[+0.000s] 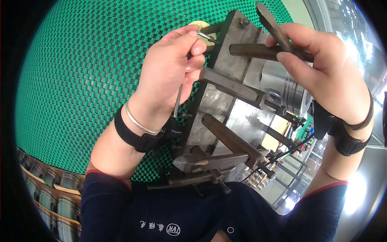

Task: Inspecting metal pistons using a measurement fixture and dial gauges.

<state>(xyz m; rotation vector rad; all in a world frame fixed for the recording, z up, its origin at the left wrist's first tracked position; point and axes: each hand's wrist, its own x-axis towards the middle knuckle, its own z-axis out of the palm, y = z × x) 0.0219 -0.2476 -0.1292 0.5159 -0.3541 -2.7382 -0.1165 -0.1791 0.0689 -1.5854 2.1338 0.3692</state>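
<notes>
My left hand (167, 66) is closed around a thin silver L-shaped wrench (178, 100), its shaft showing below my fingers. The wrench's upper end meets a small bolt at the side of a heavy steel fixture block (231, 30). Between the thumb and fingers of my right hand (322, 60) is a flat, dark metal bar (271, 22), its free end angled up. It crosses over a thicker arm (254, 51) fixed to the block. A silver piston (298, 94) with ring grooves sits by the block, below my right hand, partly hidden by another arm (234, 85).
More dark metal arms (225, 135) and a wedge-shaped bar (213, 162) stick out of the block nearer my body. Green woven matting (88, 76) covers the surface at left. Trays of cylindrical metal parts (50, 199) stand at lower left. A black cable (288, 151) runs at right.
</notes>
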